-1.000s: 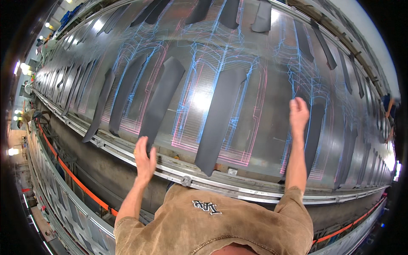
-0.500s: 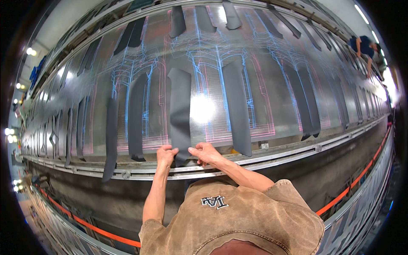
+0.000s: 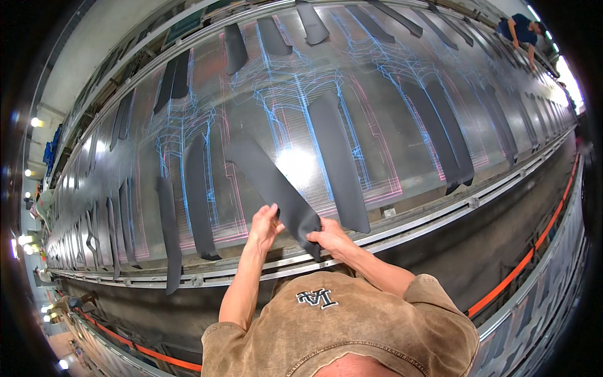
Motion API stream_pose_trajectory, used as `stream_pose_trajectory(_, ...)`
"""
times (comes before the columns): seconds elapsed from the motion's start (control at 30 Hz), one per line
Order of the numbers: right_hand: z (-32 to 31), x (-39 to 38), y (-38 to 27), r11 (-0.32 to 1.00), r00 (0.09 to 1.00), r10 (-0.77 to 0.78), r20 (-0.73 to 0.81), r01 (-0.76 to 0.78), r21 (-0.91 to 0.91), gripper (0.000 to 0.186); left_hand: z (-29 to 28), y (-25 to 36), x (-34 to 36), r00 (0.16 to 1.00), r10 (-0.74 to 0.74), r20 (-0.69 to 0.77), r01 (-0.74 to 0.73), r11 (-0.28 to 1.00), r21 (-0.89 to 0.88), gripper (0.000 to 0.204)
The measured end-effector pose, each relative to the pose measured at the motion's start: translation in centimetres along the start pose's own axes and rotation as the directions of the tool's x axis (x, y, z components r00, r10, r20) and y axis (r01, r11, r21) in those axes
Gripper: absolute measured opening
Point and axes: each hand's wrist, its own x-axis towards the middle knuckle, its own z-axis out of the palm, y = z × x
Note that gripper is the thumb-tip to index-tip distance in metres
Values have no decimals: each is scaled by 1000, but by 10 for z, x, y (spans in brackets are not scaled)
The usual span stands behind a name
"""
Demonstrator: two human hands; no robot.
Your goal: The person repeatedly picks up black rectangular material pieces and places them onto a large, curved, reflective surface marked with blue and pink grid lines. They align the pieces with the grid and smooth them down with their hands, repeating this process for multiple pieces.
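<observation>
A long dark grey flexible strip [image 3: 270, 179] lies diagonally over the metal surface, its near end creased and reaching to the rail. My right hand [image 3: 326, 235] is closed on that end, thumb pressed onto it. My left hand [image 3: 264, 223] is at the strip's left edge, fingers curled but apart from the thumb; whether it touches the edge is unclear. Similar strips lie on either side, one straight [image 3: 336, 160] to the right, another [image 3: 201, 207] to the left.
The long, shiny table [image 3: 242, 81] bears blue and pink projected outlines and several more strips. A metal rail [image 3: 433, 201] runs along its near edge, an orange bar [image 3: 521, 264] below. A person in dark blue [image 3: 521, 31] reaches onto the far right of the table.
My hands came together at the strip's near end. The strip has turned from upright in view to diagonal, near end moved right. The view has shifted too.
</observation>
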Motion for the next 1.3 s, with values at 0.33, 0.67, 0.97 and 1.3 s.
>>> stream_pose_trajectory(0.33,-56,-41,13,925,965,-77,-250,-24,-380,35,8,89,141,853,285,-438,-244,958,149,37)
stream_pose_trajectory(0.67,-10,-37,19,1000,894,-8,-448,-5,-28,40,43,201,191,967,222,122,-253,877,408,10)
stream_pose_trajectory(0.97,-9,-11,27,976,876,-99,-472,-6,-217,24,69,207,243,951,168,261,-306,647,698,12)
stream_pose_trajectory(1.3,-8,-6,14,881,855,-96,-510,-165,-443,19,79,215,244,967,60,246,-248,431,868,20)
